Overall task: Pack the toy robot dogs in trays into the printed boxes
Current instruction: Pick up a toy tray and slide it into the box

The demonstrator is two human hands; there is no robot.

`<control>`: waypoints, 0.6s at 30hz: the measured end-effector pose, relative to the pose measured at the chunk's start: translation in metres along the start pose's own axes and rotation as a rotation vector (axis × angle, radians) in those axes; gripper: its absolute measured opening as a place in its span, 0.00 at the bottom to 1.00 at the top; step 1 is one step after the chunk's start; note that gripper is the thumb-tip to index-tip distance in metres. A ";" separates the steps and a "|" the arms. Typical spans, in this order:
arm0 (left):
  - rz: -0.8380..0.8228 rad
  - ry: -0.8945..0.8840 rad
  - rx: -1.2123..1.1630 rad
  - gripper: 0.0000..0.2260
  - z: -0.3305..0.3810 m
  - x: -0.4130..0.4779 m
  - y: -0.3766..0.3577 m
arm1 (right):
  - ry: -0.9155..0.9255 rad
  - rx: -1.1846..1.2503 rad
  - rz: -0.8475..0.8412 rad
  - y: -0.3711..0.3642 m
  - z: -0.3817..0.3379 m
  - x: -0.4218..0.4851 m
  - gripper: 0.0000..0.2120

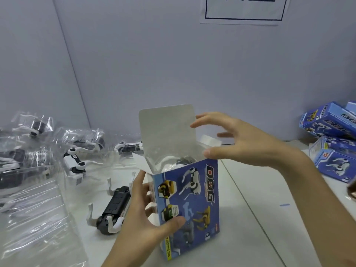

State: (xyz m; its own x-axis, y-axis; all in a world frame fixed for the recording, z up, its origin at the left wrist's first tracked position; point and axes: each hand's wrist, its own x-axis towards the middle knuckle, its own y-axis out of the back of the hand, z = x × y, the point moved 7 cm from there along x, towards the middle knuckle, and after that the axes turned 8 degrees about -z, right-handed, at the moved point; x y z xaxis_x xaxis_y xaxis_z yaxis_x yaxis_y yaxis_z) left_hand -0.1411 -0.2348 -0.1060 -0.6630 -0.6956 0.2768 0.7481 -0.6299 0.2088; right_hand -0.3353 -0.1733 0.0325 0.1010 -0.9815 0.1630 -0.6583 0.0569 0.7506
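Head view: left hand [137,216] grips the box [204,212] from nine o'clock; right hand [250,145], fingers spread loose, hovers at its one o'clock.

A plain pale grey-blue wall [134,54] fills the upper half of the view. At ten o'clock a straight corner seam [71,74] slants down where a second wall panel meets it. At one o'clock a white paper sign [242,16] with a dark blue rectangular border sits flat on the wall, its top cut off by the frame. Below spreads a smooth white desk [240,218]. A thin dark joint line [250,205] crosses it from the centre toward five o'clock, and a small blue mark [284,205] lies at four o'clock. The light is even and soft.
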 end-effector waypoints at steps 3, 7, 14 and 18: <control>-0.033 0.015 0.018 0.41 0.002 0.000 -0.001 | 0.085 -0.082 0.071 0.007 -0.007 -0.003 0.23; -0.027 0.014 0.015 0.43 0.002 -0.001 0.000 | 0.139 -0.173 0.149 0.009 -0.020 -0.006 0.22; -0.087 -0.018 0.082 0.31 0.005 -0.002 -0.006 | 0.147 -0.175 0.070 -0.012 -0.027 0.001 0.18; -0.070 -0.028 0.082 0.32 0.005 -0.001 -0.002 | 0.075 -0.111 -0.129 -0.015 -0.023 -0.005 0.23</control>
State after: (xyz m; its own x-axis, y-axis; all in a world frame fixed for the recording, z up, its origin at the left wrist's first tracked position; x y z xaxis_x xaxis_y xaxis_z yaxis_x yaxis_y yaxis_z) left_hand -0.1418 -0.2307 -0.1025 -0.7138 -0.6397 0.2851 0.7003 -0.6456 0.3045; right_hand -0.3085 -0.1649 0.0354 0.2376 -0.9657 0.1050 -0.5505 -0.0448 0.8336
